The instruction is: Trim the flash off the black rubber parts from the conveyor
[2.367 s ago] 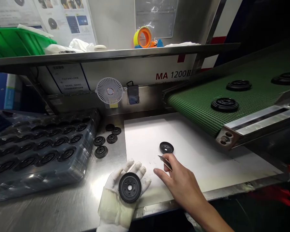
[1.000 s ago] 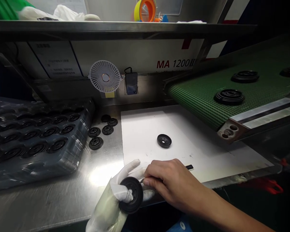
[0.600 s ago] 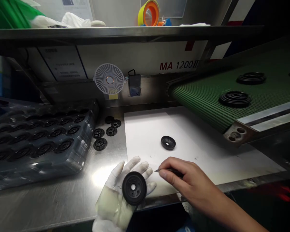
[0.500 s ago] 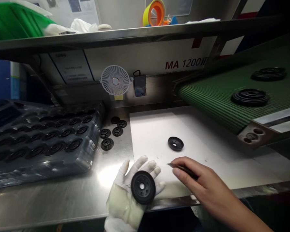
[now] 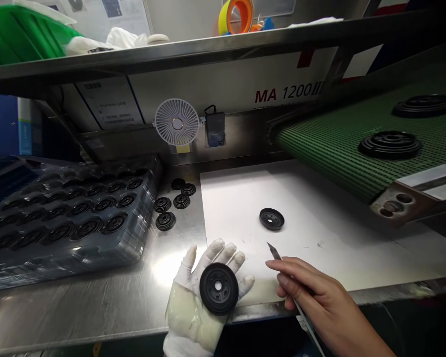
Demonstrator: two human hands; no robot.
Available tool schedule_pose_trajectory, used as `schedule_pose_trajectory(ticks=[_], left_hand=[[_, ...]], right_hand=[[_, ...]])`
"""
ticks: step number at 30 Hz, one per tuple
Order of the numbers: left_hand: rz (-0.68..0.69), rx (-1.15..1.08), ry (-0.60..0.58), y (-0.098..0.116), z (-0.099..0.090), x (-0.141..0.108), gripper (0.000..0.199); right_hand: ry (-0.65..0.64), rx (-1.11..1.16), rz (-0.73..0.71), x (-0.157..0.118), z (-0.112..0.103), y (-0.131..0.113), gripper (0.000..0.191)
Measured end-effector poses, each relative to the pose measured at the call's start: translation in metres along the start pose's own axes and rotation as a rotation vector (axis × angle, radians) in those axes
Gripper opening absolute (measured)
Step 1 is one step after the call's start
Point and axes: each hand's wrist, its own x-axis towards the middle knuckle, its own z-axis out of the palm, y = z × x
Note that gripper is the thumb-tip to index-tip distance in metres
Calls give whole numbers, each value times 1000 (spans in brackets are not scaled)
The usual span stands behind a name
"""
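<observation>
My left hand (image 5: 191,292) wears a white glove with a pale patch over the palm, and is turned palm up with its fingers spread. On that palm rests a black ribbed wheel-like part (image 5: 218,289), its holed face towards me. To the right, my bare right hand (image 5: 308,292) is closed round a craft knife (image 5: 274,252). The pointed blade aims up and left, apart from the part. Another black round part (image 5: 271,219) lies on the white sheet (image 5: 238,198) beyond the knife tip.
Several black parts (image 5: 165,221) sit on the steel bench left of the sheet. A clear plastic tray (image 5: 134,248) full of them stands further left. At right, a green conveyor belt (image 5: 330,153) carries two more. A small fan (image 5: 177,122) hangs behind, under a shelf (image 5: 193,48).
My right hand has shifted slightly down and turned the craft knife, so its blade points more upward. The black part stays on my left palm, with little movement.
</observation>
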Motion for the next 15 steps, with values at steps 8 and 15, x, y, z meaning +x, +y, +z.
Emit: schedule_pose_trajectory(ticks=[8, 15], left_hand=[[29, 39, -91, 1, -6, -4, 41], [80, 55, -65, -2, -1, -14, 39]], right_hand=[[42, 37, -2, -1, 5, 16, 32], [262, 20, 24, 8, 11, 31, 34]])
